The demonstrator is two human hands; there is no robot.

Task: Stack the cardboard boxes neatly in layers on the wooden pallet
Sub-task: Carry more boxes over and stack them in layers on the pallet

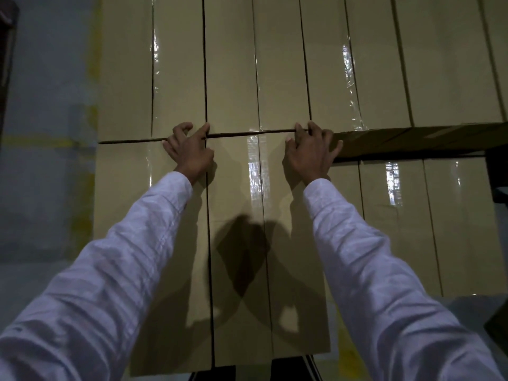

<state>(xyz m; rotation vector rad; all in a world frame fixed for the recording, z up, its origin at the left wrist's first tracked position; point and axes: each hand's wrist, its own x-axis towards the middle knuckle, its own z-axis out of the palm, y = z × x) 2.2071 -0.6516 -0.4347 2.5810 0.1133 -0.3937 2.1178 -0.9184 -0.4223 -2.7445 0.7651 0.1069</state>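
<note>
A long tan cardboard box (239,243) with a taped middle seam lies lengthwise in front of me on top of the stack. My left hand (189,152) grips its far left corner, with the fingertips hooked into the dark gap behind it. At the far right corner my right hand (310,155) grips the same far edge. Beyond the gap lies a row of like boxes (280,64), side by side at the same height. Another box (154,243) sits flush against the held box's left side. The pallet is hidden.
To the right of the held box the stack steps down to a lower layer of boxes (412,215). Grey floor with yellow lines (49,138) runs along the left. A dark object (497,182) stands at the right edge.
</note>
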